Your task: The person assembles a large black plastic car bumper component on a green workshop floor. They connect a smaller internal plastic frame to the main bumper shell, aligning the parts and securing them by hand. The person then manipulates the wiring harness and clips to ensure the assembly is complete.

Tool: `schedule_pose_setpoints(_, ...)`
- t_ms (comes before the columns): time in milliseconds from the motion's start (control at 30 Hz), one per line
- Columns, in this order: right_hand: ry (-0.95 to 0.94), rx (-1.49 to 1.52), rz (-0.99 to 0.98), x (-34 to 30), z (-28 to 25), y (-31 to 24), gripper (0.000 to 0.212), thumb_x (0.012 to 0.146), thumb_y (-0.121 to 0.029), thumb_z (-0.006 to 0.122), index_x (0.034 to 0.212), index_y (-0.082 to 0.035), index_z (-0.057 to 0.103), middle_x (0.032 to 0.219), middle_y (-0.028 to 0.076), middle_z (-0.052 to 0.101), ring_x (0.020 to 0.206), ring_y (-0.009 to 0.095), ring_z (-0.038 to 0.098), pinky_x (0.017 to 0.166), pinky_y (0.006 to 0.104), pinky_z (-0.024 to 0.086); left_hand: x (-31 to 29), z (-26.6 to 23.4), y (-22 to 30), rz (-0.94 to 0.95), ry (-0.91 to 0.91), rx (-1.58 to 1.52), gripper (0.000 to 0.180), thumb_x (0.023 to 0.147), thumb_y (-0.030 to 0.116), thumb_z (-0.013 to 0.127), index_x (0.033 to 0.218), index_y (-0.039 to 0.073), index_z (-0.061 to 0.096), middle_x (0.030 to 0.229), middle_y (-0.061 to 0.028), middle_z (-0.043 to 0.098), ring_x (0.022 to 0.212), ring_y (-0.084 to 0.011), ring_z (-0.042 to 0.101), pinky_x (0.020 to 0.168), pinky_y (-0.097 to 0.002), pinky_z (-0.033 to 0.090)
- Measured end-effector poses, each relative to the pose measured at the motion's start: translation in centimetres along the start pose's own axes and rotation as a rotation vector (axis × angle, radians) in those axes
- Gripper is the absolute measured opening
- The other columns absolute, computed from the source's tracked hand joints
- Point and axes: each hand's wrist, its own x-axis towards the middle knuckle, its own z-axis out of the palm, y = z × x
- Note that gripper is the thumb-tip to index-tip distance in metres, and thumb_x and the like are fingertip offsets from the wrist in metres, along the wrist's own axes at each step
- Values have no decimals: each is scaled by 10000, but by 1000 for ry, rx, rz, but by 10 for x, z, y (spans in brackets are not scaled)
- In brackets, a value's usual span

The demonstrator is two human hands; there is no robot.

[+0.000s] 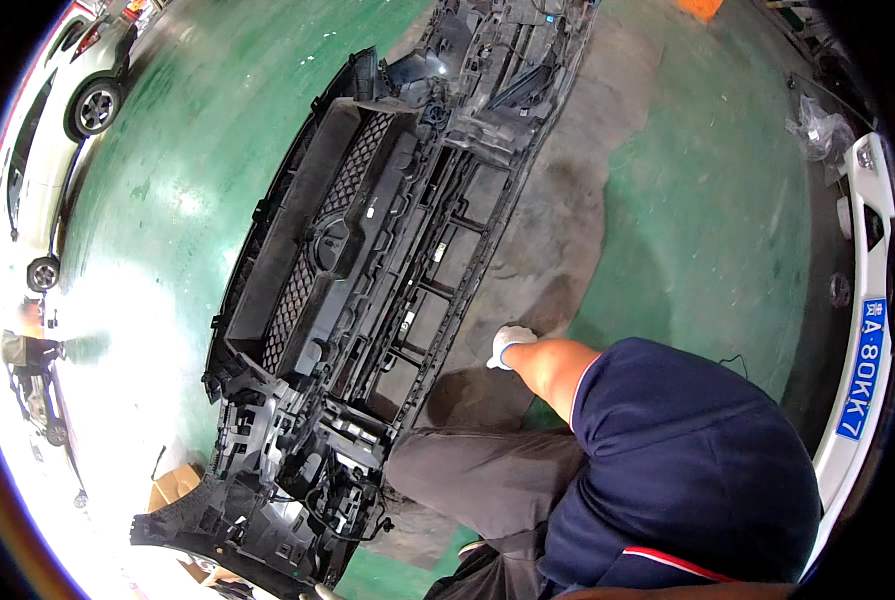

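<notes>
My right hand (513, 346), in a white work glove, hangs low over the grey floor sheet (538, 250). It is apart from the black car front-end assembly (418, 270) beside it, and its fingers are too foreshortened to read. The long assembly lies across the floor, with a black bumper cover and a honeycomb grille (351, 180) along its left side. An open frame (443, 290) runs along its right side. At the near end, wiring and brackets (343, 490) are jumbled next to my knee. A pale sliver at the bottom edge may be my left glove; the rest is cut off.
A white car (43, 150) stands at the far left, with a person (30, 352) below it. Cardboard (175, 487) lies by the near end. On the right are a white bumper (873, 270) with a blue plate and a clear plastic bag (821, 130). The floor (688, 230) is green.
</notes>
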Motion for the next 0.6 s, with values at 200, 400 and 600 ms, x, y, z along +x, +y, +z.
schedule_pose_setpoints(200,-44,31,8,2,2,-6,689,744,-528,894,1282,-131,728,1347,142,698,1235,334,677,1033,452,556,-45,-95,96,-137,107,30,597,861,475,794,1184,-19,708,1162,-241,740,1060,-386,711,914,-473,561)
schedule_pose_setpoints(400,-51,55,28,8,1,-3,694,734,-533,902,1273,-130,734,1335,138,707,1234,326,680,1023,451,561,-46,-91,55,-250,59,91,616,872,482,790,1281,31,700,1236,-191,725,1130,-372,691,991,-448,546)
schedule_pose_setpoints(600,-74,3,15,4,-2,-10,677,751,-557,882,1262,-135,743,1334,142,707,1236,324,679,1031,447,555,-56,-117,54,-327,-17,51,608,887,458,778,1293,15,689,1250,-205,717,1147,-360,680,1009,-434,531)
